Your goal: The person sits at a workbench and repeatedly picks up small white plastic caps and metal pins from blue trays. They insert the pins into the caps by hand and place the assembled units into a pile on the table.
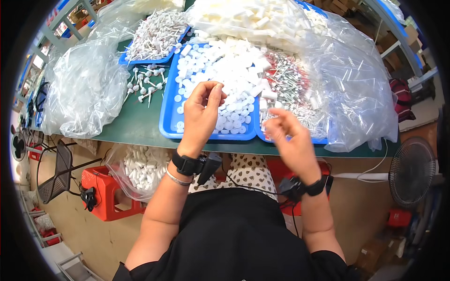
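My left hand (200,114) is raised over the blue tray (165,122) of small white plastic discs (233,114). Its thumb and fingers are pinched together, and whatever they hold is hidden. To the right, my right hand (294,143) hovers at the front of a second blue tray, which holds metal screws (287,70) with red bits among them. Motion blurs its bent fingers, so I cannot make out whether anything is in them. White plastic cylinders (269,94) lie between the screws and the discs.
A blue tray (125,61) of white-capped screws stands at the back left, with several loose capped screws (149,83) before it. Clear plastic bags (84,89) flank the green table (136,126). A red stool (101,199) and a fan (411,171) stand below it.
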`<state>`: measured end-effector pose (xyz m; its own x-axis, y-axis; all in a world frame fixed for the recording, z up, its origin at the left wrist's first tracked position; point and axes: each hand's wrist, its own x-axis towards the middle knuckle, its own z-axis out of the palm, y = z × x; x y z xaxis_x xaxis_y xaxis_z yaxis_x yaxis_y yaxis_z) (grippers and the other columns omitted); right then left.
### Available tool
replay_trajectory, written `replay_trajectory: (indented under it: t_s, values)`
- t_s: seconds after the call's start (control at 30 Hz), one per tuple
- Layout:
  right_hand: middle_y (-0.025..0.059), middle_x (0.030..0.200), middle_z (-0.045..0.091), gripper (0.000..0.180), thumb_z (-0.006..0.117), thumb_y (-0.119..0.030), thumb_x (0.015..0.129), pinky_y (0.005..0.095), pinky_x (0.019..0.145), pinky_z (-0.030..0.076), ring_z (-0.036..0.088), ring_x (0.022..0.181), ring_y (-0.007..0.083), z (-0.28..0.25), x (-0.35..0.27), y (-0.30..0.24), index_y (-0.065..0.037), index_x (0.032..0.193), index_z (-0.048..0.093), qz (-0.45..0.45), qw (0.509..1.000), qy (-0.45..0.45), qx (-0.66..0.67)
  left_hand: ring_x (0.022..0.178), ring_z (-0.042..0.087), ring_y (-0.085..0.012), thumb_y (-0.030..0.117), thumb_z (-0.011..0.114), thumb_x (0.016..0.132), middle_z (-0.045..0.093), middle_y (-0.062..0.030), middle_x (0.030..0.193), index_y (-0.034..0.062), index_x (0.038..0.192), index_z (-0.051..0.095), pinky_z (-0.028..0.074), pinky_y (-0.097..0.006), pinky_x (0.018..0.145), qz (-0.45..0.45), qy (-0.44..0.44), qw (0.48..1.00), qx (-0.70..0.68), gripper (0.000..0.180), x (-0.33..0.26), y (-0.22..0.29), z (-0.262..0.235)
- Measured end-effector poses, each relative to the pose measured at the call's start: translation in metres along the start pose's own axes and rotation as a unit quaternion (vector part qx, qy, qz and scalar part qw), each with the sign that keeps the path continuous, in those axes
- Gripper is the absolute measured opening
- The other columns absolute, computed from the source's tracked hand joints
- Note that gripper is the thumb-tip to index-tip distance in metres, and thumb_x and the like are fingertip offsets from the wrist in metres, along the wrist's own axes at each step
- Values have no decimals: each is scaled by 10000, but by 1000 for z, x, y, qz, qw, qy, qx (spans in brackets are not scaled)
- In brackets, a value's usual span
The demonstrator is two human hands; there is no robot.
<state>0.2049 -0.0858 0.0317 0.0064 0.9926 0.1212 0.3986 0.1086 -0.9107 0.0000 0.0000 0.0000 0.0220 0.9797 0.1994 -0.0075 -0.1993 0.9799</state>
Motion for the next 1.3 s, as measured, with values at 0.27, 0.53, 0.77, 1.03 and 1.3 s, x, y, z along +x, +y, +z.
replay_trajectory:
  t_s: [0.27, 0.53, 0.77, 1.03, 1.3]
  values:
    - [109, 929, 665, 205, 660, -140, 881, 412, 713, 516, 646, 804, 304, -49, 58, 52, -54, 1067, 667, -82, 941, 116, -307, 962, 591, -315, 62, 686, 854, 652, -129, 1051, 28, 1064, 657, 488, -368, 856, 255, -65, 907, 328, 215, 21, -20, 11]
    - [130, 890, 583, 114, 644, -73, 844, 459, 735, 502, 602, 880, 347, -43, 70, 78, -46, 949, 609, -119, 891, 44, -436, 997, 554, -332, 64, 726, 788, 605, -123, 1094, 24, 962, 670, 476, -399, 862, 228, -119, 885, 389, 188, 31, -44, 17]
    - [136, 878, 581, 86, 652, -43, 825, 464, 713, 495, 607, 847, 359, -50, 68, 86, -39, 890, 597, -113, 902, 29, -416, 952, 552, -310, 41, 727, 783, 589, -114, 1033, 26, 906, 664, 475, -384, 833, 228, -122, 899, 354, 140, 31, -43, 15]
    - [121, 862, 636, 70, 680, -61, 845, 355, 642, 497, 624, 685, 277, -57, 66, 72, -30, 908, 673, -39, 960, 113, -254, 810, 554, -180, 48, 718, 806, 596, -66, 909, 28, 943, 669, 481, -300, 751, 91, -105, 957, 254, 146, 37, -46, 9]
    - [20, 770, 613, 65, 676, -59, 886, 243, 549, 418, 530, 610, 75, -61, 47, 48, -2, 916, 665, 15, 965, 181, -190, 736, 594, -76, 177, 634, 961, 674, -44, 987, 29, 1086, 685, 473, -226, 659, -122, -114, 985, -34, 200, 13, -16, 18]
